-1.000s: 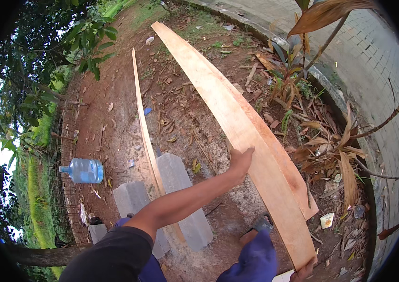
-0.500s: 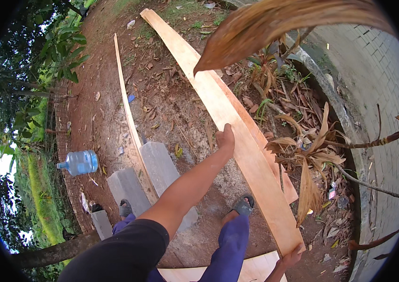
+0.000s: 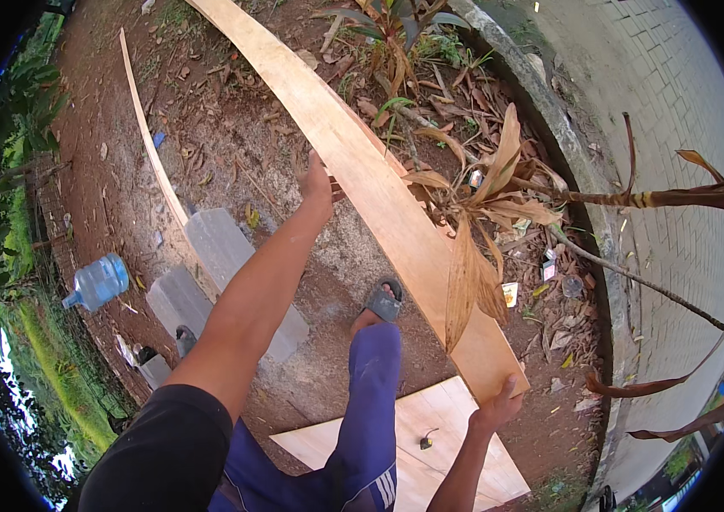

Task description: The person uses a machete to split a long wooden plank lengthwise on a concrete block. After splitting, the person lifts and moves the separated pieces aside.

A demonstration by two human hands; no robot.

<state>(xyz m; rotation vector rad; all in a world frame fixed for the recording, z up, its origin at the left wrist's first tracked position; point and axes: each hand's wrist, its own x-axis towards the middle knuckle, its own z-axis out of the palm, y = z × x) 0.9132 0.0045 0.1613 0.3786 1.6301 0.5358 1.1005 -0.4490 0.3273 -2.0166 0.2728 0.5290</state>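
Observation:
A long, pale plywood strip (image 3: 388,226) runs from the far left to near my right side. My left hand (image 3: 318,183) grips its left edge partway along, with the fingers partly hidden beneath the wood. At the near end, my right hand (image 3: 497,405) is closed round the end corner, its thumb over the top face. Another reddish board (image 3: 392,162) shows along the strip's right side, partly covered by it. Below my right hand lies a pale plywood sheet (image 3: 456,465), with a small black-and-yellow tape measure (image 3: 427,443) on it.
Grey concrete blocks (image 3: 221,243) lie left of my feet, beside a narrow wood strip (image 3: 153,145). A blue water jug (image 3: 99,282) rests farther left. Dry leaves (image 3: 463,290) on a branch (image 3: 643,198) overhang the plywood strip. A concrete curb (image 3: 571,145) borders the paving.
The view has swung so that the scene sits farther left, and more of the plywood sheet and the tape measure now show. Both hands still hold the long strip.

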